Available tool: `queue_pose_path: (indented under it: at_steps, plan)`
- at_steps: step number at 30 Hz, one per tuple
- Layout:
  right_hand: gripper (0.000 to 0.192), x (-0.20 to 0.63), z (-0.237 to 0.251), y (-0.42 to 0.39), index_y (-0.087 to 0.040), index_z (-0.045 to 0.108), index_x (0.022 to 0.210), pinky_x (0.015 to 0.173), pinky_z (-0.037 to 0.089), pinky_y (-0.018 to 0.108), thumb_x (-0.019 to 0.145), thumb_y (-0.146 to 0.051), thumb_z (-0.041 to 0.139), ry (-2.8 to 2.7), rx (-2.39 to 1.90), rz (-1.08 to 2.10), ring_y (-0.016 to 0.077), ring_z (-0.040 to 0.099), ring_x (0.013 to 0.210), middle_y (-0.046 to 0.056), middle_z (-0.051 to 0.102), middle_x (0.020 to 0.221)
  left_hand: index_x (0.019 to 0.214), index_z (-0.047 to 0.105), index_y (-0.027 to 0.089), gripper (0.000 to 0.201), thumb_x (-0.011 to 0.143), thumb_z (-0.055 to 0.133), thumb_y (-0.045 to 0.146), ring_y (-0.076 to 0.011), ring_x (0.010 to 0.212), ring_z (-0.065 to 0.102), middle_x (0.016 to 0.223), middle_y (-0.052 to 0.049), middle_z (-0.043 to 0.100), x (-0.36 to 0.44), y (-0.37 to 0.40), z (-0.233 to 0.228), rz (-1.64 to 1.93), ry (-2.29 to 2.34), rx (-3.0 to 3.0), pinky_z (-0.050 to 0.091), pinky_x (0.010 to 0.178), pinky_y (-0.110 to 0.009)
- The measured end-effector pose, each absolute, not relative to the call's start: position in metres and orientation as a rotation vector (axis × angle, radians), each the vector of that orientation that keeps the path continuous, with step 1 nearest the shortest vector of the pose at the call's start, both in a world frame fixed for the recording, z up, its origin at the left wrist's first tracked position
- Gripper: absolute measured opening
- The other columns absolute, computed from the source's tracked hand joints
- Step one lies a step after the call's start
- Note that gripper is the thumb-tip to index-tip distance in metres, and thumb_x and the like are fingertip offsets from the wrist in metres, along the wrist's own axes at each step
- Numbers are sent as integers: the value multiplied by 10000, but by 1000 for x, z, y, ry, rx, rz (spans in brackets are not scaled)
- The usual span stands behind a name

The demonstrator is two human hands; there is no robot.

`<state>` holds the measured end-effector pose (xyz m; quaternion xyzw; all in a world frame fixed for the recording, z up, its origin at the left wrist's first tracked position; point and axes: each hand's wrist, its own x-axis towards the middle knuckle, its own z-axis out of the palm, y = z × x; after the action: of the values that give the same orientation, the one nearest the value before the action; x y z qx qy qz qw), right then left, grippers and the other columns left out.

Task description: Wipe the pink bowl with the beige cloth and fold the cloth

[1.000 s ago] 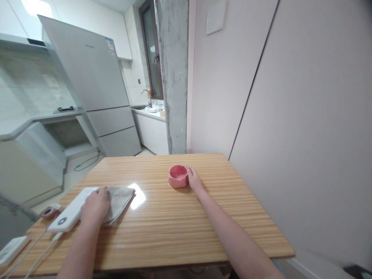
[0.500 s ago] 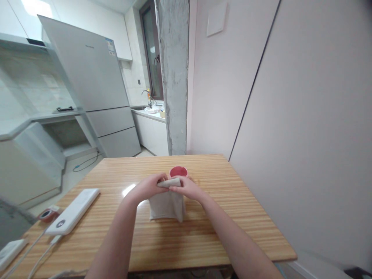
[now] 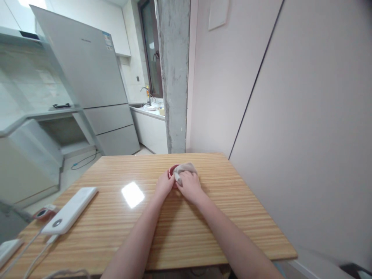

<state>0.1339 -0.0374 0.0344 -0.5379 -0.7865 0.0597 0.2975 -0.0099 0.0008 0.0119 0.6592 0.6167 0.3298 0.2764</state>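
Toward the far side of the table sits a small round red bowl (image 3: 172,169), mostly covered by cloth and fingers. My left hand (image 3: 164,183) grips its left side, thumb toward the rim. A light grey cloth (image 3: 186,167) is bunched over the right part of the bowl, one end tucked toward the opening. Bent over that cloth, my right hand (image 3: 189,186) has its fingers closed on it at the bowl's edge. How deep the cloth reaches inside is hidden.
A white power bank (image 3: 71,211) with cables lies on the wooden table (image 3: 116,240) at left, beside a small reddish object (image 3: 45,213). Another white block (image 3: 8,250) is at the left edge. A pale wall (image 3: 305,135) runs along the right.
The cloth was hanging from both hands in front of the bowl. Now it is bunched over the bowl under my right hand, and my left hand has moved onto the bowl.
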Motion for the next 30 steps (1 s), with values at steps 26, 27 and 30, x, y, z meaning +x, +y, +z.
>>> queue_pose_path:
  at_steps: [26, 27, 30]
  plan:
    - [241, 126, 24, -26, -188, 627, 1004, 956, 402, 324, 879, -92, 445, -2333, -1285, 77, 202, 530, 1064, 81, 639, 1090, 1079, 573, 152, 354, 772, 582, 330, -218, 888, 639, 1009, -95, 657, -16, 5, 29, 1352, 1422, 1300, 537, 725, -311]
    - [224, 125, 25, -26, -184, 626, 1000, 947, 407, 318, 895, -112, 441, -2324, -1317, 47, 198, 531, 1047, 81, 640, 1073, 1106, 556, 149, 391, 764, 597, 335, -204, 846, 641, 993, -93, 655, -11, 3, 27, 1366, 1385, 1238, 536, 687, -297]
    - [226, 120, 22, -28, -175, 616, 1038, 919, 423, 294, 902, -126, 443, -2238, -1381, 46, 192, 530, 1026, 79, 638, 1072, 1200, 473, 165, 544, 736, 664, 377, -167, 804, 644, 977, -80, 652, 10, -3, 13, 1464, 1257, 1041, 528, 697, -274]
